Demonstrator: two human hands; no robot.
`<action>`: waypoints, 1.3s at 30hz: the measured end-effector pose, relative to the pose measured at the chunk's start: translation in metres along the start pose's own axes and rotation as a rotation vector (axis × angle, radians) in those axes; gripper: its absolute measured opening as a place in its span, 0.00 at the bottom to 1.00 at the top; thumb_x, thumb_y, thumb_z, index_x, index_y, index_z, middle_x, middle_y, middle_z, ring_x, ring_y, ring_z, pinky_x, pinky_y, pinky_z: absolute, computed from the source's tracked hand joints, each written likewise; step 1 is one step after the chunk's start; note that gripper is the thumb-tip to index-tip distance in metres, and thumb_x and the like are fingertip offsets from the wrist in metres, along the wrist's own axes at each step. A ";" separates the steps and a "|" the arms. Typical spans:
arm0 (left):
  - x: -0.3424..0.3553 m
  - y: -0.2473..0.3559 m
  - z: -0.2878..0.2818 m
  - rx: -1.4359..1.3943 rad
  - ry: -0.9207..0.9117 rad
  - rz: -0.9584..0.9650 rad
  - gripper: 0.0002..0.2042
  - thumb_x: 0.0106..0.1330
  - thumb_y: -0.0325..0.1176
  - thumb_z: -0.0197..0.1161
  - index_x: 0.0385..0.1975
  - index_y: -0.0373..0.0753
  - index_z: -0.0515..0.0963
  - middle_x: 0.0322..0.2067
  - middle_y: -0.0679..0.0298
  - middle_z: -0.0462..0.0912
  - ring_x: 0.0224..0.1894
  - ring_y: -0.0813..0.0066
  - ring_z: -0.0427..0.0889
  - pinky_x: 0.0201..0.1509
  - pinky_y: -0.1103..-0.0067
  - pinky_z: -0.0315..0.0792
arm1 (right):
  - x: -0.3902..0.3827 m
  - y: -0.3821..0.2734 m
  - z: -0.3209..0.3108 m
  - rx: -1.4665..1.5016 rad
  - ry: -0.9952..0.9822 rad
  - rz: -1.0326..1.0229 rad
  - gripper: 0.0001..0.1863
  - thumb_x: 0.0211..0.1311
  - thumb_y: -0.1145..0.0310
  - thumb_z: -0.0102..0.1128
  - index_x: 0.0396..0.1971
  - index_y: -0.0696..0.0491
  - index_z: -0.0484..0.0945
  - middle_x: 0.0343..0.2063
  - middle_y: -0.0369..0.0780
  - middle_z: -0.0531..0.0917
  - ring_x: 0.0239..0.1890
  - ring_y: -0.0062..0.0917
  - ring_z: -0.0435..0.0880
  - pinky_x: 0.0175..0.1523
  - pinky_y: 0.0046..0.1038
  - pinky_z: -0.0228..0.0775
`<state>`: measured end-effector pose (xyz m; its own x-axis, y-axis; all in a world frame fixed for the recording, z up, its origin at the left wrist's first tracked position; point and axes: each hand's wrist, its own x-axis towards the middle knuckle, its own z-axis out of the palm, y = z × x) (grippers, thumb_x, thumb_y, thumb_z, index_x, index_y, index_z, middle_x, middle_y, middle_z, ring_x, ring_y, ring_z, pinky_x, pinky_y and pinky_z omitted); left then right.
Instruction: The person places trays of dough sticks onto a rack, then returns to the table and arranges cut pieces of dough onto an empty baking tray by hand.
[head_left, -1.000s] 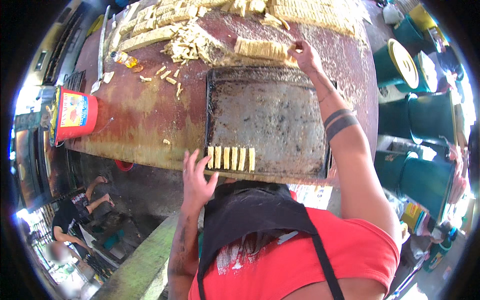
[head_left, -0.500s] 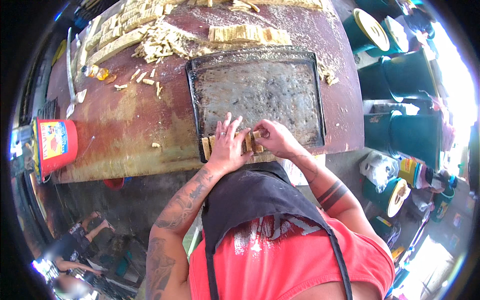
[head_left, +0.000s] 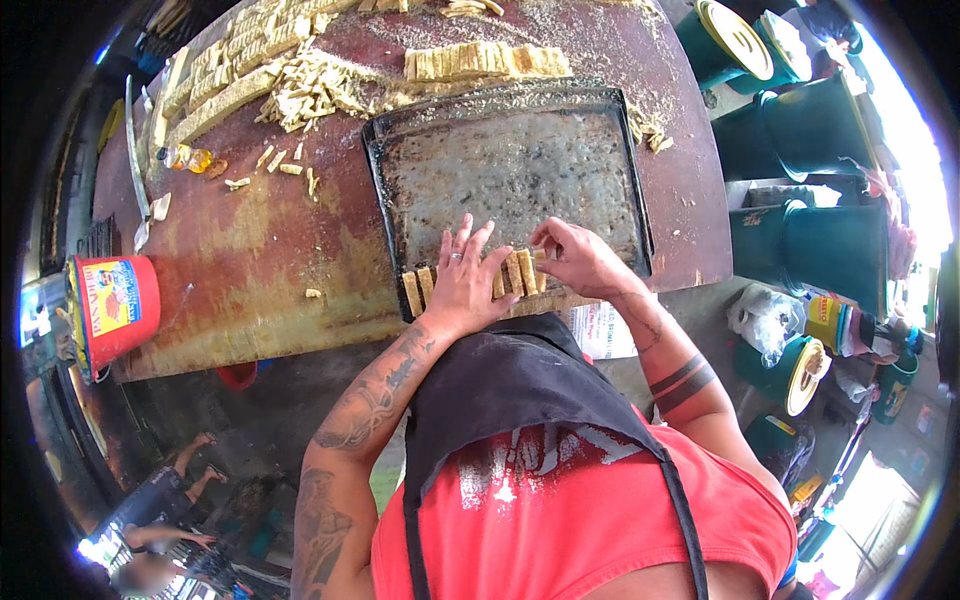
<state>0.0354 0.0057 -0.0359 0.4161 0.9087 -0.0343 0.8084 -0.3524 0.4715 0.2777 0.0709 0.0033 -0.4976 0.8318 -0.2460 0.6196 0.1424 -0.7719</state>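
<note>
A dark, worn baking tray (head_left: pixel 510 170) lies on the worktable, with a row of several pale bread-like sticks (head_left: pixel 411 294) along its near edge. My left hand (head_left: pixel 462 280) rests over the middle of that row, fingers spread. At the row's right end, my right hand (head_left: pixel 575 262) has finger and thumb pinched on one stick, partly hidden by the fingers. Beyond the tray lie a block of sliced pieces (head_left: pixel 485 60) and a heap of loose sticks (head_left: pixel 305 95).
The reddish table (head_left: pixel 240 250) carries long cut rows (head_left: pixel 225 100), a small bottle (head_left: pixel 185 157), a metal bar (head_left: pixel 135 150) and, at left, a red bucket (head_left: pixel 120 310). Dark green bins (head_left: pixel 800 250) line the right. Another person (head_left: pixel 160 510) is low at the lower left.
My right hand has come down from the block beyond the tray to the row. My left hand has moved right onto the row, which now extends further right.
</note>
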 end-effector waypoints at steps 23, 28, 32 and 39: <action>-0.100 0.059 -0.060 -0.180 0.320 -0.668 0.41 0.66 0.45 0.72 0.77 0.41 0.63 0.77 0.45 0.56 0.81 0.35 0.48 0.81 0.48 0.49 | 0.389 0.079 -0.170 -0.463 -0.228 -0.037 0.35 0.62 0.50 0.65 0.65 0.54 0.78 0.54 0.53 0.87 0.57 0.43 0.86 0.64 0.41 0.75; -0.141 0.061 -0.046 -0.228 0.351 -0.786 0.40 0.66 0.43 0.73 0.76 0.41 0.63 0.77 0.43 0.56 0.80 0.36 0.49 0.82 0.49 0.49 | 0.341 0.067 -0.152 -0.161 0.157 -0.012 0.29 0.56 0.54 0.75 0.53 0.56 0.81 0.44 0.46 0.88 0.48 0.35 0.86 0.56 0.35 0.78; -0.083 0.057 -0.060 -0.238 0.277 -0.631 0.40 0.64 0.41 0.74 0.75 0.41 0.64 0.76 0.43 0.60 0.80 0.35 0.52 0.81 0.50 0.51 | 0.309 0.087 -0.150 0.122 0.441 0.041 0.27 0.56 0.55 0.73 0.52 0.53 0.80 0.43 0.42 0.89 0.47 0.33 0.87 0.55 0.35 0.78; 0.019 0.031 -0.052 -0.054 0.163 -0.164 0.30 0.61 0.39 0.75 0.66 0.43 0.77 0.74 0.49 0.65 0.79 0.40 0.56 0.81 0.53 0.56 | 0.148 0.054 -0.122 0.439 0.250 -0.111 0.24 0.64 0.70 0.71 0.59 0.60 0.78 0.45 0.39 0.86 0.48 0.21 0.83 0.57 0.28 0.76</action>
<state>0.0471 0.0233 0.0239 0.2047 0.9785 0.0266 0.8341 -0.1886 0.5183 0.3110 0.2668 -0.0031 -0.3521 0.9350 -0.0422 0.2318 0.0434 -0.9718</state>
